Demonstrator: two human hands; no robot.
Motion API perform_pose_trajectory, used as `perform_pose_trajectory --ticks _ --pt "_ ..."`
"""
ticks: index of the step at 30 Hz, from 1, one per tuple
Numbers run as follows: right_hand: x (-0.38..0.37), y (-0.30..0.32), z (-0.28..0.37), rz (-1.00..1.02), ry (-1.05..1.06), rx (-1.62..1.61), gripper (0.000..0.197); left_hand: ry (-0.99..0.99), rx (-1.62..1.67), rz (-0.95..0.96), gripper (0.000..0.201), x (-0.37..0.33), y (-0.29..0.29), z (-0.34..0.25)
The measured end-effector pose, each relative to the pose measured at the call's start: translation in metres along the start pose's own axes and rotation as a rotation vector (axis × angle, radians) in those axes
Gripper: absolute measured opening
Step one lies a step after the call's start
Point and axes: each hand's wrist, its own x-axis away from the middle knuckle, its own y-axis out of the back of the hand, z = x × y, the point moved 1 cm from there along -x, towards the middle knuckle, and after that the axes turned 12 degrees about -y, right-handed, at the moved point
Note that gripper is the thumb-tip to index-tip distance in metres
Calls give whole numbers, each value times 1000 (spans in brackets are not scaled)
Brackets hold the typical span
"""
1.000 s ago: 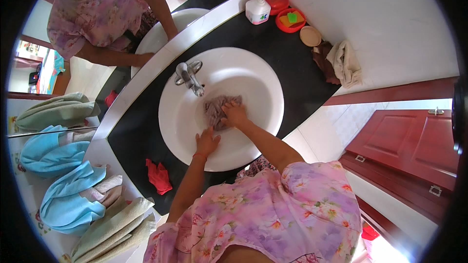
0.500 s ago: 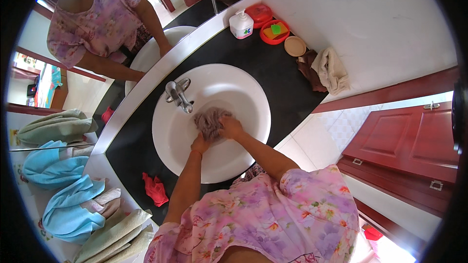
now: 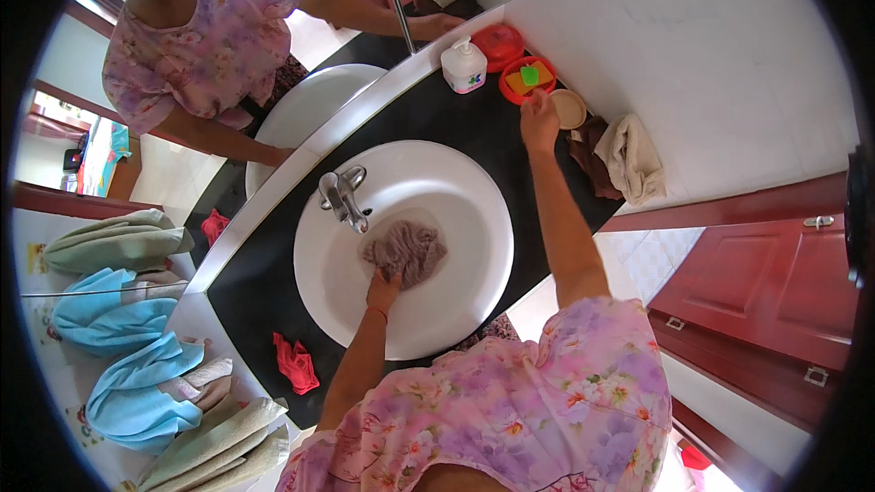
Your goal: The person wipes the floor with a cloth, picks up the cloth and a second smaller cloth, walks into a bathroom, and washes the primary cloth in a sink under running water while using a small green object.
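A wet, bunched-up greyish-mauve cloth point(image 3: 412, 251) lies in shallow water at the bottom of the white oval sink point(image 3: 488, 282). My left hand point(image 3: 385, 288) grips its near edge, with the fingertips partly hidden in the folds. My right hand point(image 3: 540, 126) is stretched out to the far right, its fingers at the near rim of a round red soap dish point(image 3: 507, 94). In that dish sit a yellow soap bar point(image 3: 516, 84) and a smaller green piece point(image 3: 530, 76). Whether the right fingers touch anything there cannot be made out.
A chrome faucet point(image 3: 344, 199) rises at the sink's back left. By the dish stand a white pump bottle point(image 3: 464, 66), a red lid point(image 3: 498, 47), a tan round lid point(image 3: 569, 109) and folded cloths point(image 3: 631, 159). A red cloth point(image 3: 295, 363) lies front left, towels point(image 3: 146, 392) hang left.
My right hand has let go of the cloth and moved out of the sink to the soap dish. My left hand stays on the cloth, which is now spread a bit wider.
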Motion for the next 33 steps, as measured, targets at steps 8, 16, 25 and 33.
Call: perform_pose_trajectory --ticks 8,16,25,33 --pt "-93 -40 -26 55 -257 607 47 -16 46 128 73 -15 -3 9" --pt "-105 -35 0 201 -245 786 51 31 -72 134 74 -10 0 -8" --pt "-125 -67 -25 259 -256 655 47 62 -93 85 76 -3 1 -5" --pt "-95 -58 -71 374 -670 -710 23 219 15 -178 75 -9 5 -11"
